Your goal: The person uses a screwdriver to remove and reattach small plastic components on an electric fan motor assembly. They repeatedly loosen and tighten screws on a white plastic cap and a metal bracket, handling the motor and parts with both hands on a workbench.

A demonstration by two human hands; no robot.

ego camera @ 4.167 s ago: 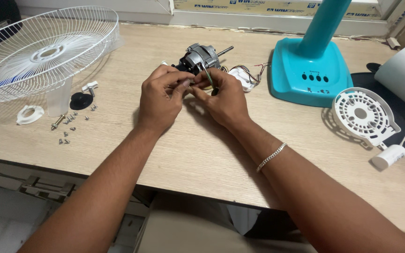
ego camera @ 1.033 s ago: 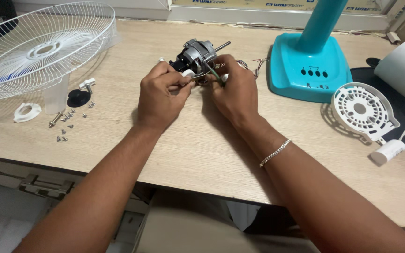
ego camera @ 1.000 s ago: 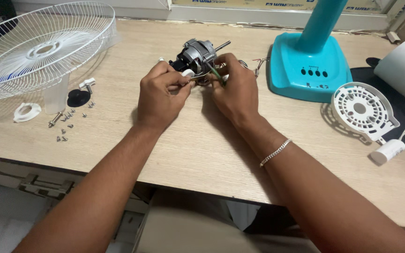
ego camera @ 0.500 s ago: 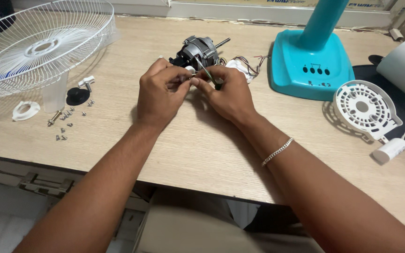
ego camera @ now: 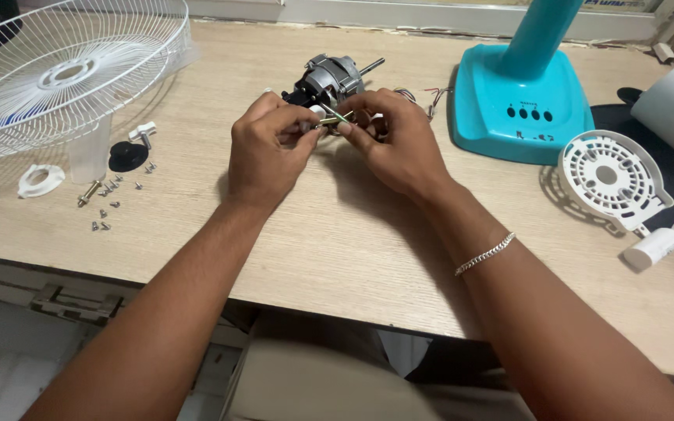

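A grey fan motor (ego camera: 331,76) with a shaft lies on the wooden desk (ego camera: 329,234) near the middle back. Just in front of it, my left hand (ego camera: 265,148) pinches a small white piece between its fingertips. My right hand (ego camera: 395,140) holds the thin wires (ego camera: 335,118) that run from the motor, fingertips touching those of the left hand. More loose coloured wires (ego camera: 423,95) trail to the right of the motor. What the palms cover is hidden.
A white wire fan guard (ego camera: 64,70) lies at back left, with a white ring (ego camera: 39,179), a black knob (ego camera: 128,154) and several small screws (ego camera: 107,206) beside it. A teal fan base (ego camera: 520,109) stands at back right; a white round cover (ego camera: 611,179) and a white capacitor (ego camera: 653,248) lie right.
Both hands have stayed together at the motor's wires, shifting only slightly; the right hand's fingers have drawn back toward the left hand's fingertips. The motor has not moved.
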